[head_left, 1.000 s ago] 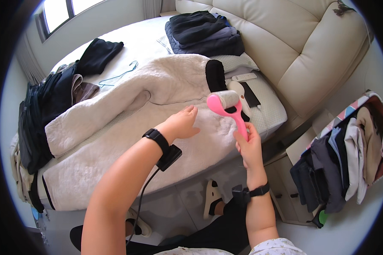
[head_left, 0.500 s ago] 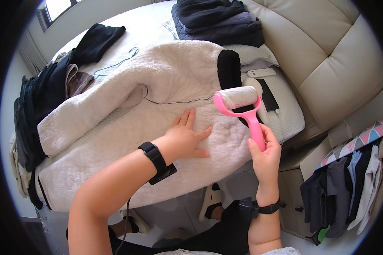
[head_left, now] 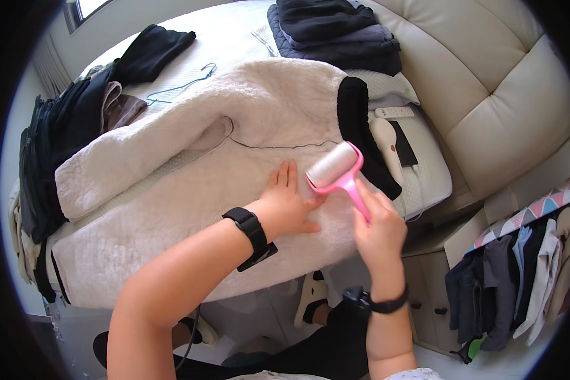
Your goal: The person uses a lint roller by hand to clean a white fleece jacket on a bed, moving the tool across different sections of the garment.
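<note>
Centrally, the right hand [head_left: 380, 227] has its grip closed around a pink plastic-framed roller with a pale glossy cylinder [head_left: 332, 168], just beside the left hand [head_left: 285, 209], which lies flat, grasping nothing, on a cream fleece garment [head_left: 171, 225] spread across mid-frame. Being so near, the roller could bump the left hand, or drag the cloth into folds if that hand lifted. The fleece looks plush and dimpled; a thin dark seam [head_left: 285, 147] curves through it.

In front of you, a cream fleecy garment [head_left: 259, 145] lies spread, black collar [head_left: 353, 114] rightmost; over its right part, your pink-handled roller [head_left: 333, 166] slants from near-left to far-right.
</note>
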Motion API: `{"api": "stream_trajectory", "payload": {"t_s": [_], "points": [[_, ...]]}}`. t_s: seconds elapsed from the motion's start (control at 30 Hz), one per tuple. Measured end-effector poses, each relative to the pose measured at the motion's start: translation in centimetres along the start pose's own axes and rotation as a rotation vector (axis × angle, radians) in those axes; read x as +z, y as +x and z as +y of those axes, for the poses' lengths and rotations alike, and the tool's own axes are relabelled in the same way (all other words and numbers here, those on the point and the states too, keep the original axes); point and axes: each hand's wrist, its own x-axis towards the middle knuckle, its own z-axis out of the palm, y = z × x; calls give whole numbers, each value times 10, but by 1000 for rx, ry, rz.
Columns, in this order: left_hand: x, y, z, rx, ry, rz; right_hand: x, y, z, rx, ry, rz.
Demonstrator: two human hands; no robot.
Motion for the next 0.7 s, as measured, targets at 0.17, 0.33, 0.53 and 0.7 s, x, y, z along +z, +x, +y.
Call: {"api": "stream_trajectory", "payload": {"t_s": [0.17,0.33,0.53,0.7], "points": [[-5,-3,-2,8,-38,-15,20,12,-10,1,-9,-19],[-3,-8,-1,-28,-43,-18,-55,9,-2,129,116,-125],[-18,-8,1,112,42,109,-32,9,34,134,505,172],[-25,-1,0,115,-199,161,-25,6,36,135,481,180]]}}
